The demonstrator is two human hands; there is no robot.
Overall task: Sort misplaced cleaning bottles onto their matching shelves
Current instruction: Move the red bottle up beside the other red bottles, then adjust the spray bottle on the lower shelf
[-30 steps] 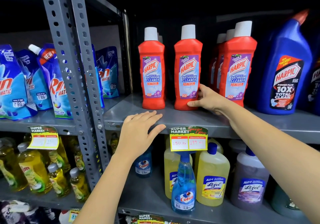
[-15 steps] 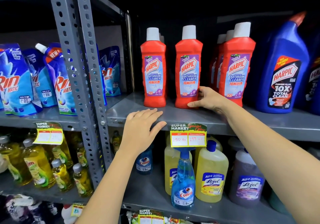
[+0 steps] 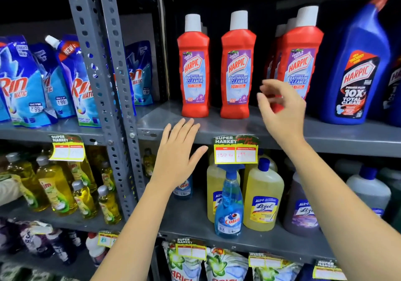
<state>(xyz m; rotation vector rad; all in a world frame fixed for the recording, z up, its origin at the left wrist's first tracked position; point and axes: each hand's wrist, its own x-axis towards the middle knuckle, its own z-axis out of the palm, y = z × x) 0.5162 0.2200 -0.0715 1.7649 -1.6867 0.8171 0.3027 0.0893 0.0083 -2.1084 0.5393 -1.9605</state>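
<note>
Three red Harpic bathroom cleaner bottles (image 3: 193, 68) in front, more hidden behind; one blue Harpic bottle (image 3: 355, 63) fully seen; one Colin spray bottle (image 3: 228, 204) in front; two yellow Lizol bottles (image 3: 262, 196); two hands, left hand (image 3: 175, 157), right hand (image 3: 282, 109)

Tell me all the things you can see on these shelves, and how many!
Harpic Bathroom Cleaner bottles: three in front, more partly hidden behind, red with white caps, upper shelf.
Harpic toilet cleaner bottle: one clear, blue, upper shelf far right; another cut off at the edge.
Rin Matic pouches: several, blue, upper left shelf.
Colin spray bottle: one, blue, middle shelf front.
Lizol bottles: two yellow, one purple beside them, middle shelf.
Dish liquid bottles: many, yellow, middle left shelf.
Price tags: several, yellow, on shelf edges.
Left hand: open, empty, at the upper shelf edge.
Right hand: open, empty, in front of the red bottles.
</note>
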